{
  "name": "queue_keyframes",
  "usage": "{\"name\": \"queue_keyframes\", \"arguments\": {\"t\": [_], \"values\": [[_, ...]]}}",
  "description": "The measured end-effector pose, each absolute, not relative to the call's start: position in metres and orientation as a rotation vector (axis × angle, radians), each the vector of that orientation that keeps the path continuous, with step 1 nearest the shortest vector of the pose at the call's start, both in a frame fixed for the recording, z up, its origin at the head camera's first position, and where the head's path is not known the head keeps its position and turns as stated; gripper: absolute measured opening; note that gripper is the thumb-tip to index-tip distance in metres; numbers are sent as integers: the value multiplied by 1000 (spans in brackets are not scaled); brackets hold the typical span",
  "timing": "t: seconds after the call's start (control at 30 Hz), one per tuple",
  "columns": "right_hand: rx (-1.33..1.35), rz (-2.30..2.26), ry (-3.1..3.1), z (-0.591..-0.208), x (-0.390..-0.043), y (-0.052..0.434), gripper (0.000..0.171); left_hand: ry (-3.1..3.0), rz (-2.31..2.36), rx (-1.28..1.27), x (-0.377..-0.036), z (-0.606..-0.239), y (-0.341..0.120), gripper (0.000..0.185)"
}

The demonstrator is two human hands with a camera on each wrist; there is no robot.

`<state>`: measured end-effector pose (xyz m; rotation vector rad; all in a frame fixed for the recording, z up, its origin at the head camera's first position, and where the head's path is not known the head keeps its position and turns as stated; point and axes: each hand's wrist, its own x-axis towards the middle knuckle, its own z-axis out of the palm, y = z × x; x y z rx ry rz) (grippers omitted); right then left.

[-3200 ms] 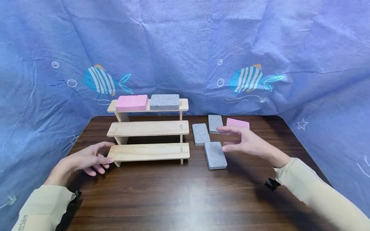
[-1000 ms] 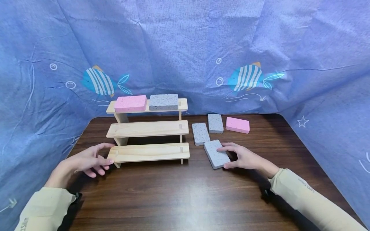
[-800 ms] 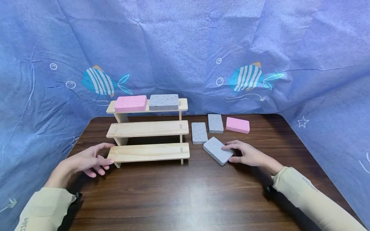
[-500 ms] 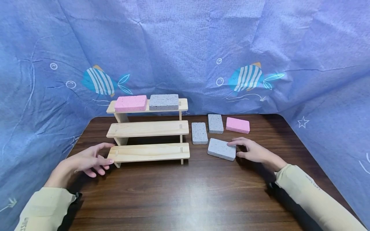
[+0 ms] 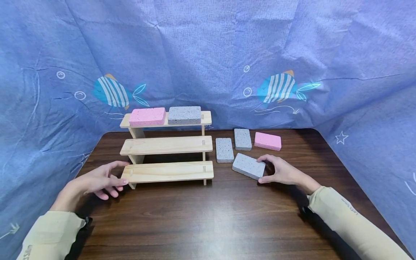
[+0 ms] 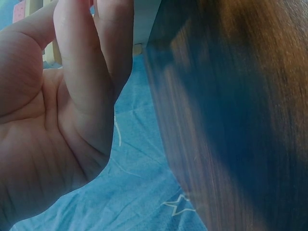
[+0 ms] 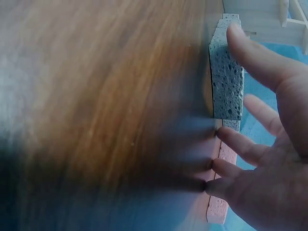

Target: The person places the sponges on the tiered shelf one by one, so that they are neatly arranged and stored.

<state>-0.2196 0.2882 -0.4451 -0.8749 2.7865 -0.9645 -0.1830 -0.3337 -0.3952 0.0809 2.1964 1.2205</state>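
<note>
My right hand [image 5: 280,170] holds the right end of a grey speckled sponge [image 5: 247,165] on the table, index finger at its far corner and thumb at the near one. The right wrist view shows the thumb along the porous edge of this sponge [image 7: 227,82], the other fingers spread past its end. My left hand [image 5: 97,179] pinches the left end of the lowest board on a three-step wooden rack [image 5: 169,170]; in the left wrist view the palm [image 6: 62,110] hides most of the rack. On the rack's top step lie a pink sponge [image 5: 147,115] and a grey sponge [image 5: 184,114].
Behind the held sponge lie two more grey sponges, one near the rack [image 5: 224,149] and one farther back [image 5: 242,139]. A pink sponge [image 5: 268,141] sits to their right. A blue fish-print cloth [image 5: 208,54] hangs behind the dark wooden table [image 5: 182,220].
My right hand came down to the front grey sponge and turned it from lengthwise to nearly crosswise. The grey sponge beside the rack shifted straighter. My left hand stayed at the rack.
</note>
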Motion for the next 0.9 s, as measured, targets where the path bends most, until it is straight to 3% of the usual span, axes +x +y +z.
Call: {"name": "queue_keyframes", "arguments": {"t": [0.9], "values": [[-819, -937, 2812, -450, -230, 297, 86, 2194, 1222, 65, -183, -395, -333, 81]]}}
